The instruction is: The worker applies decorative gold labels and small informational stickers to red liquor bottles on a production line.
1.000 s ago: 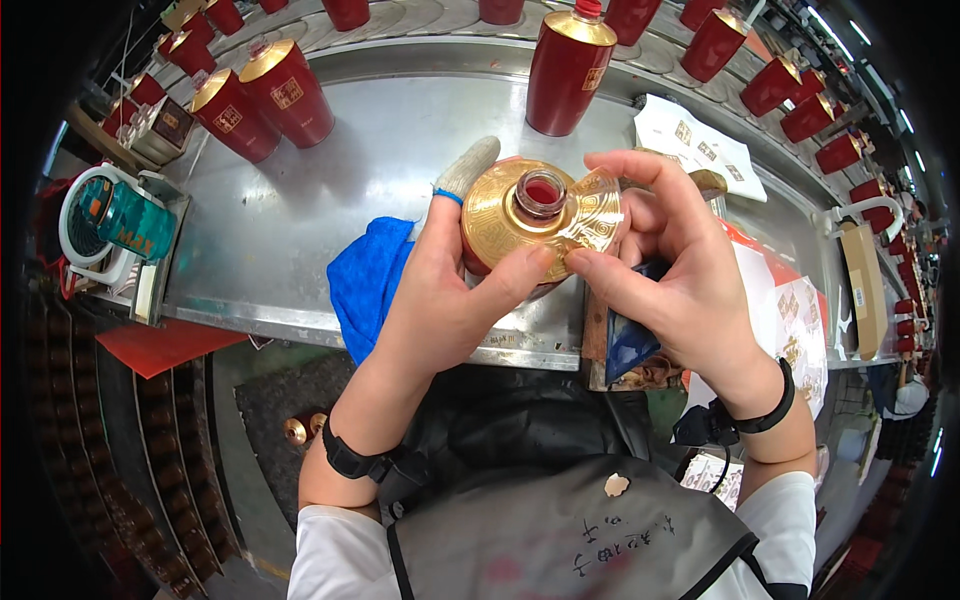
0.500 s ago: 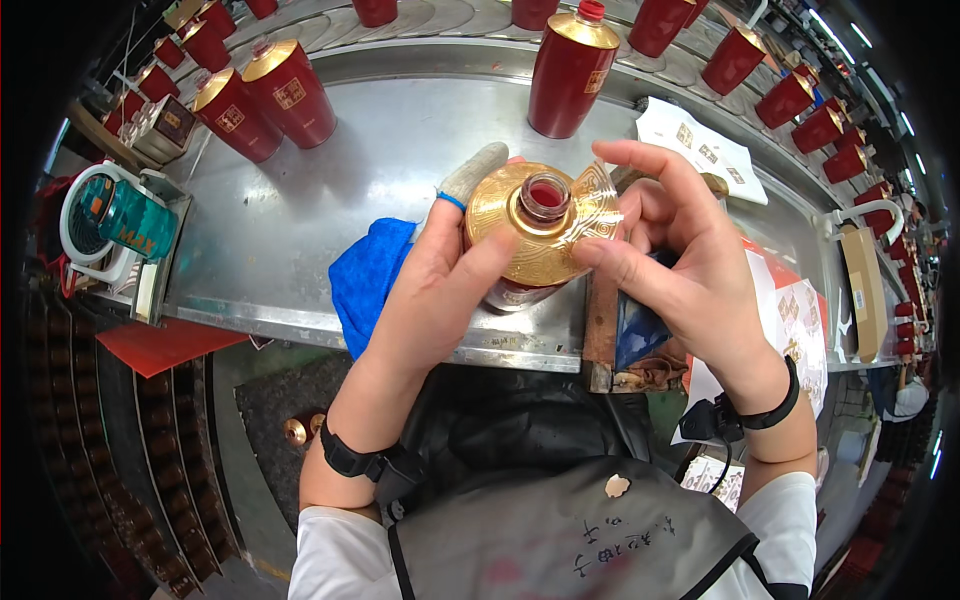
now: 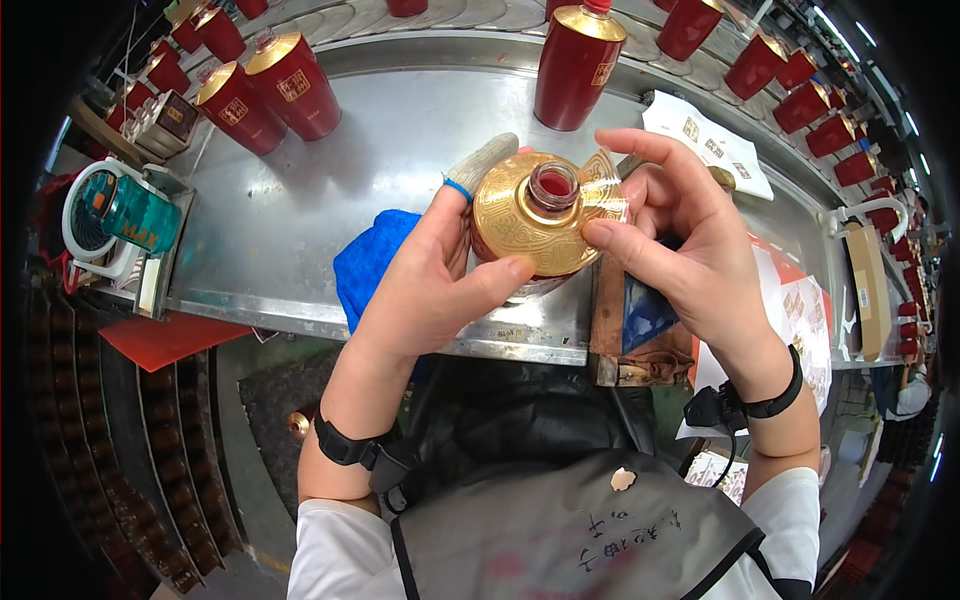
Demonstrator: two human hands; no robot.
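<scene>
A dark red bottle with a gold, pattern-embossed shoulder and an uncapped neck is in my left hand, tilted so that its mouth faces up toward me. My left thumb presses near the lower edge of the shoulder; a pale cot with a blue band covers one finger at the far side. Between thumb and fingers, my right hand pinches a clear film with a gold pattern, which lies against the right part of the shoulder. Part of the film is hidden behind my fingers.
Two red bottles stand at the table's back left, another red bottle behind my hands. More bottles ride the conveyor. Blue cloth lies left; a wooden block, printed sheets and a cardboard box are right.
My left thumb has slid from the top of the gold shoulder down to its near edge. My right hand still pinches the film. Bottles on the conveyor have shifted to the right.
</scene>
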